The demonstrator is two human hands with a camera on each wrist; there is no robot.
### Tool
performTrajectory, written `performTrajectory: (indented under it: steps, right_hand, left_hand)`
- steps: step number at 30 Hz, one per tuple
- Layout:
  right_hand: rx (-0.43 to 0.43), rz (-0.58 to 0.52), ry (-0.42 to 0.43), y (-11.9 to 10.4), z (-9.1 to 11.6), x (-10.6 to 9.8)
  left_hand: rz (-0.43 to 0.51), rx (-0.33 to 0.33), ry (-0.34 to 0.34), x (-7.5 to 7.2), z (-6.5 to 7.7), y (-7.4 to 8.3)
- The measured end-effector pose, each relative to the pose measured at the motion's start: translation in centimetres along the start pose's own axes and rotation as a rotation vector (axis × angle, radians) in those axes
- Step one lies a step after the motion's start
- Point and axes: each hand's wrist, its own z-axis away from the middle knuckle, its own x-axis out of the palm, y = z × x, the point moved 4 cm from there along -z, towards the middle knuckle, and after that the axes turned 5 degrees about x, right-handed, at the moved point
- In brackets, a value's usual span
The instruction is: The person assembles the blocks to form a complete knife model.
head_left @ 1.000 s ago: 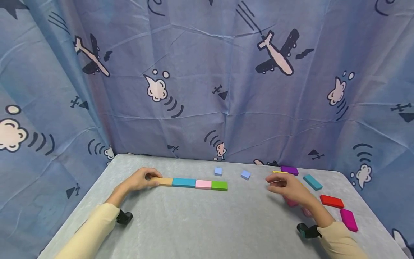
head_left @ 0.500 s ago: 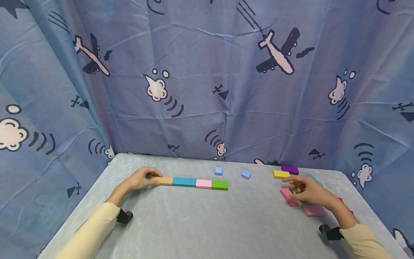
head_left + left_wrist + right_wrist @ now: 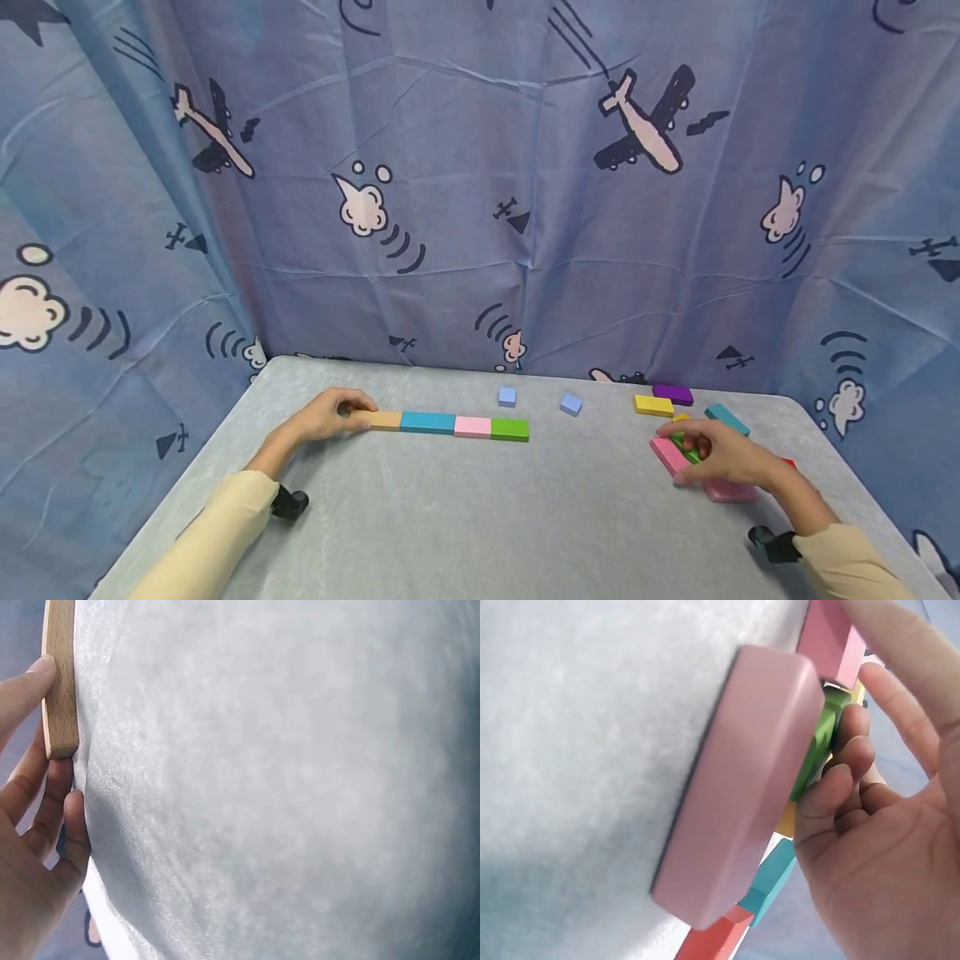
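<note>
Right hand [image 3: 720, 450] is at the loose pink block [image 3: 668, 457], right side of the bench [image 3: 450, 517]; fingers curled about it, thumb at its near end, index by its far end, but whether they actually grip can't be told. Key relation, as I judge it: that block lies on the thumb-and-index side of the hand, roughly spanning the gap between the two, long axis slanting from far left to near right in the head view. Right hand is clearly the nearer; left hand [image 3: 326, 417] is well apart, pinching the tan block [image 3: 385, 420] at the left end of a row. Row runs left to right: tan, blue block [image 3: 427, 422], pale pink block [image 3: 472, 427], green block [image 3: 510, 430], so the loose pink one sits at an angle to it, well off its right end. Close by the right hand: dusky pink block [image 3: 735, 787], lying just beside on the near side, and a second green block [image 3: 817, 742] next to the curled fingers, partly hidden.
</note>
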Motion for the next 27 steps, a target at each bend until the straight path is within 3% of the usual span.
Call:
performTrajectory:
  steps: [21, 27]
  right_hand:
    - [0.030, -0.013, -0.027, -0.6, -0.3, 0.1]
    - [-0.029, -0.015, -0.003, -1.2, -0.2, -0.1]
  left_hand:
    - [0.002, 0.011, 0.004, 0.1, 0.0, -0.1]
    - [0.005, 0.006, 0.006, 0.1, 0.0, -0.2]
